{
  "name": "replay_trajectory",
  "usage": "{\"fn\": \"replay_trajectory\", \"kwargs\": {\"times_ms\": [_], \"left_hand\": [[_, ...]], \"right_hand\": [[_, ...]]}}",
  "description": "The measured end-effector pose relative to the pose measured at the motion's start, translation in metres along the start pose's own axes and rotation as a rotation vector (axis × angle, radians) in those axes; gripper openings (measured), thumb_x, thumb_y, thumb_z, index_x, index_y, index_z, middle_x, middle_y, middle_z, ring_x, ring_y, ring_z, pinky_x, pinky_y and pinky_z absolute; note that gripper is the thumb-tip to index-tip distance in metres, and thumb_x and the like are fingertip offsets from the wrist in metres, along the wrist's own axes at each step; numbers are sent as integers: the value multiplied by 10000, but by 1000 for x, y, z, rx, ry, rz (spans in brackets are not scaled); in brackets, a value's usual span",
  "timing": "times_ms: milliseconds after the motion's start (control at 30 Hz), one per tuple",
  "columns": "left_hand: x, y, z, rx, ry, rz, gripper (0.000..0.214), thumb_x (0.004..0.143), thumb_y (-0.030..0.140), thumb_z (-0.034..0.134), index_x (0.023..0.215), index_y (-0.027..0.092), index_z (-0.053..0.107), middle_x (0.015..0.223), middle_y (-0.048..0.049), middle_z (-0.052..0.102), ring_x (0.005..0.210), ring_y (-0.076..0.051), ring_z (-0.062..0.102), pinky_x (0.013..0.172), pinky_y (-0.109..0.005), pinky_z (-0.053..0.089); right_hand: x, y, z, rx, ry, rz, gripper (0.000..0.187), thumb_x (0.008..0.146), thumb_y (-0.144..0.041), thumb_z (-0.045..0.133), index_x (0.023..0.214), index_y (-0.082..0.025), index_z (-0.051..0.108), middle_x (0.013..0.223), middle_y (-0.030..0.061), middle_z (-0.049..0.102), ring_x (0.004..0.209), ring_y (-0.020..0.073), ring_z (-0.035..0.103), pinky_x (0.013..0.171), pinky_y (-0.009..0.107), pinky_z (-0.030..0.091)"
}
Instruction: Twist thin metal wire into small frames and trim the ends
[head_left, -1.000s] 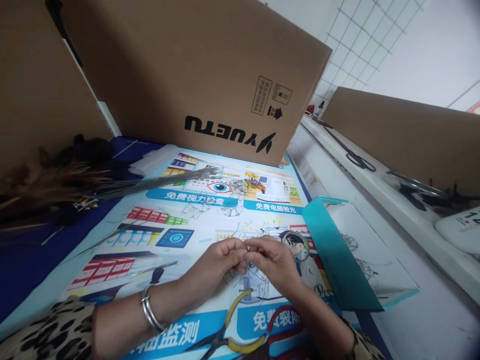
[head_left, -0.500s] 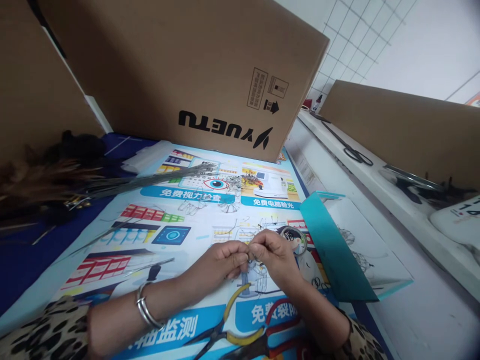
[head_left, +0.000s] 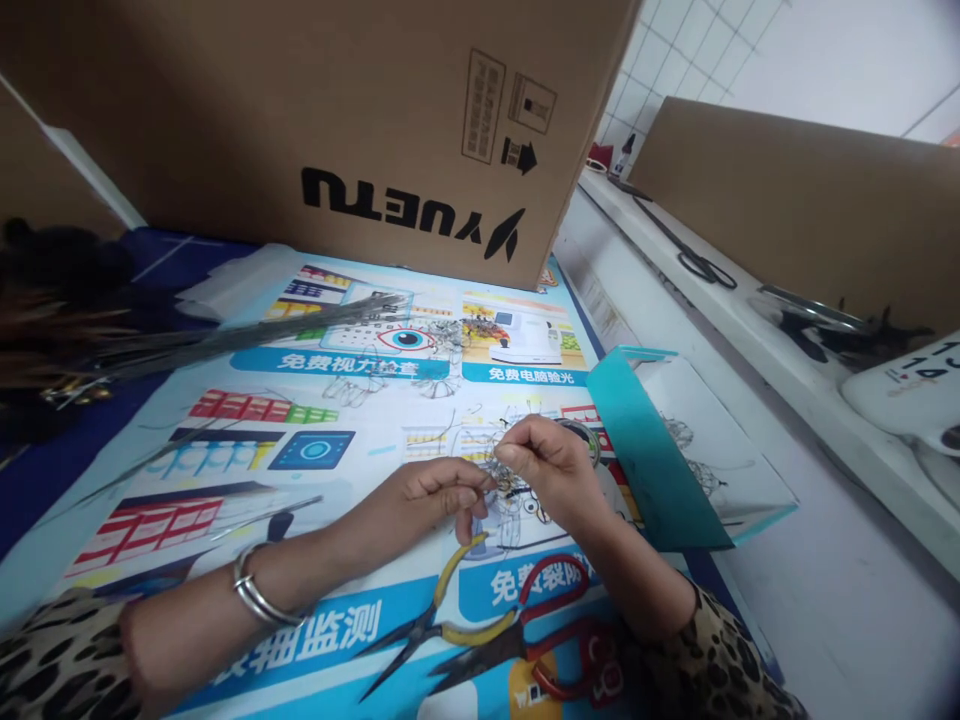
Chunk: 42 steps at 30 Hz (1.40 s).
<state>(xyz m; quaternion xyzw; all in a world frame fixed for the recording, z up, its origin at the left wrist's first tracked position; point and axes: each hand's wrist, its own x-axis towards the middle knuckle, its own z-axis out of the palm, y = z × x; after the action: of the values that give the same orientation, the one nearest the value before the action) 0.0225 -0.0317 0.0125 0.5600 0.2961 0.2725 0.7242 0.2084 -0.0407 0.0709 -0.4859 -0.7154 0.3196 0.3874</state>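
My left hand (head_left: 431, 490) and my right hand (head_left: 544, 465) meet over a printed poster (head_left: 315, 450) on the table. Both pinch a small piece of thin bent wire (head_left: 496, 478) between their fingertips. The left wrist wears silver bangles (head_left: 255, 592). Just below the hands lie yellow-handled pliers (head_left: 442, 620) and red-handled scissors (head_left: 540, 635). A small round tape roll (head_left: 589, 435) sits right behind my right hand.
A large cardboard box (head_left: 360, 130) stands behind the poster. A bundle of straight wires (head_left: 247, 335) and dark feathers (head_left: 45, 320) lie at left. Small bent wire shapes (head_left: 442, 365) are scattered on the poster. A teal-edged paper tray (head_left: 675, 460) sits at right; black scissors (head_left: 694, 262) lie on a white ledge.
The view has tilted down, so the scissors and pliers show more fully. My right hand has lifted slightly above the left, still pinching the wire.
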Motion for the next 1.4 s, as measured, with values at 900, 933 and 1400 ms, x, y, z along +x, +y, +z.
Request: {"fn": "replay_trajectory", "kwargs": {"times_ms": [900,933,1400], "left_hand": [[-1,4,-1,-113,98,-44,165,785,329,599,743,174,634,679,-21,643,607,-129,568,607,-245,436],[0,4,-1,-149,135,-35,163,784,327,601,742,172,627,674,-17,637,603,-121,558,599,-235,428],[6,-2,-4,-309,319,-51,185,768,337,621,830,165,591,718,-18,634,647,-122,553,628,-238,423]], "right_hand": [[3,-4,3,-61,-154,-9,81,811,-241,580,839,-176,620,747,4,590,704,118,557,650,237,441],[3,-3,0,-120,-142,-2,106,804,-238,590,884,-174,618,769,11,594,710,123,558,648,239,440],[-29,20,-10,-781,-762,-223,213,831,-64,468,940,-168,618,923,80,549,892,181,457,777,294,384]]}}
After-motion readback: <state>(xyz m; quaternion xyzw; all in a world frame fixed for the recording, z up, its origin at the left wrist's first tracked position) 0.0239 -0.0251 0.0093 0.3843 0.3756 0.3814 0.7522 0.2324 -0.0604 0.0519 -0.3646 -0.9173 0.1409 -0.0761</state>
